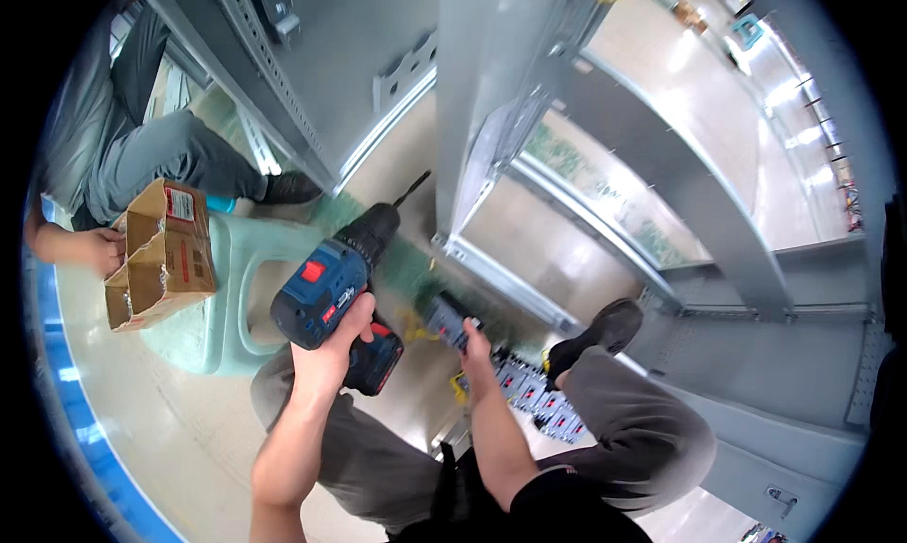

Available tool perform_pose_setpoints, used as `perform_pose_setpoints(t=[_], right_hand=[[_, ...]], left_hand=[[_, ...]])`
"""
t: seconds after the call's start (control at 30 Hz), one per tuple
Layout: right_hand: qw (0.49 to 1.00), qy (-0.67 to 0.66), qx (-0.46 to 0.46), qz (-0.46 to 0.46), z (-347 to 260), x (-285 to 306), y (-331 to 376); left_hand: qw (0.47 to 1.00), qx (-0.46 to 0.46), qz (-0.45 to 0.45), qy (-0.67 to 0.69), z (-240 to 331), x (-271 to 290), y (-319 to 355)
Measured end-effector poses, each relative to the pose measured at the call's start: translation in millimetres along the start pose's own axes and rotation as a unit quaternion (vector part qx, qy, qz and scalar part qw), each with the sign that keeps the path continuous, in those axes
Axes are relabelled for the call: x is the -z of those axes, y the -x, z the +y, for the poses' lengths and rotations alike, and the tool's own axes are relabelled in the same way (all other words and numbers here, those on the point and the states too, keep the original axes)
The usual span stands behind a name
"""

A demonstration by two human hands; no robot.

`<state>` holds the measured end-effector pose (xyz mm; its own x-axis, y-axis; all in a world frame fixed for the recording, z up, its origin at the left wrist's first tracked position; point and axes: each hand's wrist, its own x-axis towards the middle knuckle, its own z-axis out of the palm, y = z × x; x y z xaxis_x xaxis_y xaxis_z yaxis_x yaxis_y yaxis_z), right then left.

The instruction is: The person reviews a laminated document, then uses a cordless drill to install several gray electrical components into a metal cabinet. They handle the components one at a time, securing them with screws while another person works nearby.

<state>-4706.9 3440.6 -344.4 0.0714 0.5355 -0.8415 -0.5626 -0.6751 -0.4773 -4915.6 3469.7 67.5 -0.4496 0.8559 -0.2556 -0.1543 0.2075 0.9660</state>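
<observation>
My left hand [333, 347] is wrapped round the grip of a blue and black cordless drill [326, 279]. The drill's long dark bit points up and to the right, and a battery with red trim sits at its base. Lower and to the right, my right hand [477, 347] is closed on the end of a small dark grey block-shaped part [446, 318], whose exact kind I cannot make out. Below that hand lies a group of grey components with red marks [539, 392], between my legs and partly hidden by my forearm.
Grey metal cabinet framing [482, 80] rises ahead, with crossbars [520, 293] low in front and panels on the right. On the left, a pale green stool [227, 326] bears an open cardboard box [189, 250]. A seated co-worker's hand [94, 250] reaches to that box.
</observation>
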Motion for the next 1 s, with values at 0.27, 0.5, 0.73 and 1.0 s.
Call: perform_pose_setpoints(t=[0.27,0.5,0.73,1.0], right_hand=[[0.988,0.068,0.121,-0.066,-136,-47,148],[0.912,-0.108,0.295,-0.264,-310,-102,266],[0.812,-0.184,0.312,-0.458,-477,-175,343],[0.786,-0.254,0.191,-0.53,-534,-212,377]], left_hand=[[0.989,-0.07,-0.02,0.128,-6,2,10],[0.97,-0.166,-0.036,0.177,-2,-5,23],[0.956,-0.225,-0.1,0.158,50,-39,41],[0.923,-0.316,-0.184,0.119,136,-97,55]])
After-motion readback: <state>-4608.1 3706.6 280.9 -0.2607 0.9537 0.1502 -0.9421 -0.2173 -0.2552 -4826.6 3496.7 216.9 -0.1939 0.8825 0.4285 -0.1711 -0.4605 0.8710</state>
